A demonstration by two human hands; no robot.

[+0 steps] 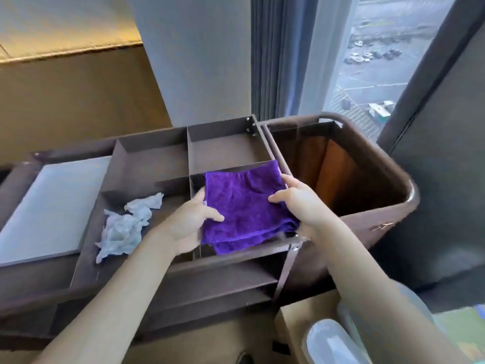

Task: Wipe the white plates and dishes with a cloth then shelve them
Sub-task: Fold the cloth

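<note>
A folded purple cloth (pixel 244 206) is held over the front right compartment of a brown cart's top tray (pixel 154 158). My left hand (pixel 189 222) grips the cloth's left edge, thumb on top. My right hand (pixel 299 203) holds its right edge, thumb over the top and fingers beneath. No white plates or dishes are in view.
A crumpled white cloth or paper (pixel 126 227) lies in the tray's front left compartment. A pale flat board (pixel 52 203) lies at the left. A brown laundry bag frame (pixel 367 164) adjoins the cart on the right. Clear plastic containers (pixel 333 342) stand at the bottom right. Shelves (pixel 210 285) sit below the tray.
</note>
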